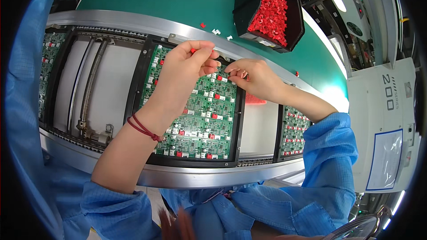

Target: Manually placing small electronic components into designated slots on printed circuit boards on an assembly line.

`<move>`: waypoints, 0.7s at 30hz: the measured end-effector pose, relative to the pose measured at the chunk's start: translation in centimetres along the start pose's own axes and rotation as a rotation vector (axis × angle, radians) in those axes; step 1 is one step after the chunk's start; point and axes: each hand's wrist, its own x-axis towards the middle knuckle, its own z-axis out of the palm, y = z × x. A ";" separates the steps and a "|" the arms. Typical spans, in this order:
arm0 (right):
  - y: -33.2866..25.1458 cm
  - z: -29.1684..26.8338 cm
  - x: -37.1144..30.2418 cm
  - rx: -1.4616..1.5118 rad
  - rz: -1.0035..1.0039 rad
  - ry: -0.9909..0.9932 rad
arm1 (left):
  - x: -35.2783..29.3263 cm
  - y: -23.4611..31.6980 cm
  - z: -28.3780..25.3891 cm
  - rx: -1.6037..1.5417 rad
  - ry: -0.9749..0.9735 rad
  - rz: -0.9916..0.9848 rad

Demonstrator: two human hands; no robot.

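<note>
A panel of green circuit boards [195, 144] in a black frame [191, 162] lies in front of me, dotted with red and white connectors. My left hand [189, 64] is above its far edge, fingers curled in a pinch around a small red connector [193, 50] that shows between them. At the panel's far right corner, my right hand [257, 79] has thumb and forefinger drawn close together, just beside a red connector [220, 78] on the board. Whatever its fingertips hold, if anything, is too small to make out.
On the green table [169, 0] behind the metal rail stands a black bin [247, 6] full of red connectors [270, 13]. A few loose white connectors [216, 31] lie before it. More framed boards [293, 131] sit to either side on the conveyor. At far left, another person's blue sleeve [29, 84] shows.
</note>
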 end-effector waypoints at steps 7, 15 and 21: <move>-0.5 0.1 -0.6 -0.046 -0.018 0.010 | 0.1 0.4 0.0 0.026 -0.039 -0.014; -2.5 -3.1 0.2 0.015 -0.220 0.224 | 0.1 0.4 -0.1 0.099 -0.109 -0.129; -4.0 -2.3 0.2 0.320 -0.181 0.178 | -0.2 -0.2 -0.5 0.080 -0.187 -0.217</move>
